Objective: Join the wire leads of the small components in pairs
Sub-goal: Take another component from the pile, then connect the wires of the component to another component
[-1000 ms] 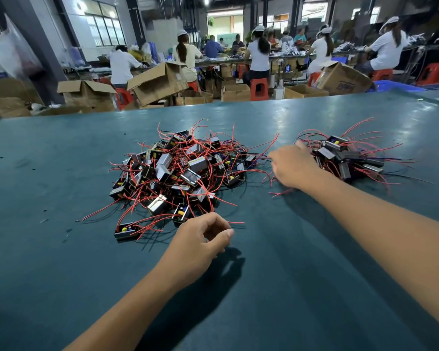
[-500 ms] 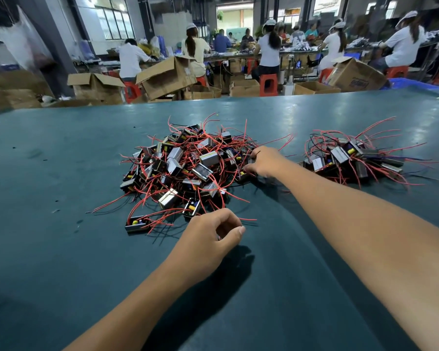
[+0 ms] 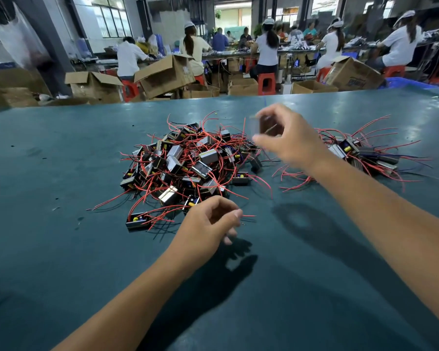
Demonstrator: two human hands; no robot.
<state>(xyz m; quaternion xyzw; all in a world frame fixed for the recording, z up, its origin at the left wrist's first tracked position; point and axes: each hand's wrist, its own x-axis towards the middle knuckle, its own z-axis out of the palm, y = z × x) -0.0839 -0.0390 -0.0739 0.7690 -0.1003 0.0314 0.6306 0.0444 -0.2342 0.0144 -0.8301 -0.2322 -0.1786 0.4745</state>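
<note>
Broad teal-green worktop (image 3: 61,249) carrying two heaps. Larger heap of small black-and-silver box components with red wire leads (image 3: 188,163) at centre; smaller heap of like components (image 3: 360,153) to the right, well apart. Right hand (image 3: 287,138) raised above the gap between heaps, blurred, fingers curled round one small dark component (image 3: 266,125); its leads not discernible. Left hand (image 3: 211,224) low over the worktop at the near edge of the larger heap, fingers loosely curled; thin red wire (image 3: 247,216) showing at the fingertips, pinch not confirmable. Open brown cardboard boxes (image 3: 165,74) and seated workers in white tops (image 3: 266,46) beyond the far edge.
</note>
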